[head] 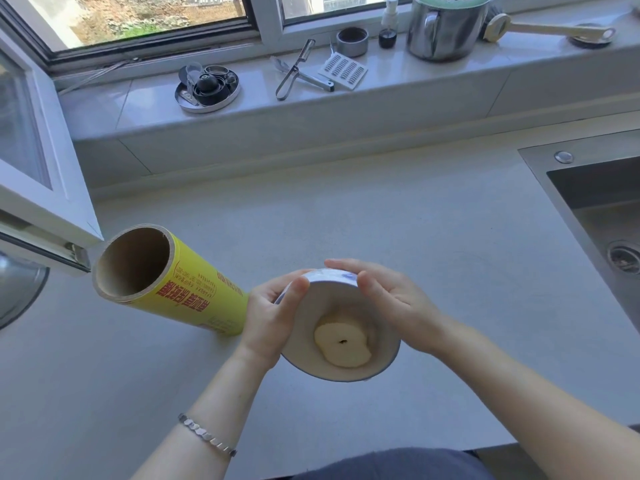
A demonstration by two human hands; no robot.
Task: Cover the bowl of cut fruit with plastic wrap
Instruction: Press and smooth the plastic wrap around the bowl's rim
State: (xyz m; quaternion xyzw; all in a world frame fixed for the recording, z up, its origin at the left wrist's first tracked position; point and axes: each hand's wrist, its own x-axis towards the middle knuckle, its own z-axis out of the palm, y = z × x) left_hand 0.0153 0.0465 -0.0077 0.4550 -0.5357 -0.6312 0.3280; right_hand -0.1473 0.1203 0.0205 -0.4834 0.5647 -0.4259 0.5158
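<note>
The wrap roll (180, 289) is laid on the counter (415, 220), beside the bowl (304, 362). The bowl of cut fruit (343, 344) is gripped at its rim by the left hand (273, 317) and right hand (391, 296). Wrap should be pressed flat all round.

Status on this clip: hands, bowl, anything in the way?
Hands: left hand and right hand both grip bowl at rim. Cut fruit inside; film over it not discernible. Wrap roll lies on counter by left hand, nothing blocking.
</note>
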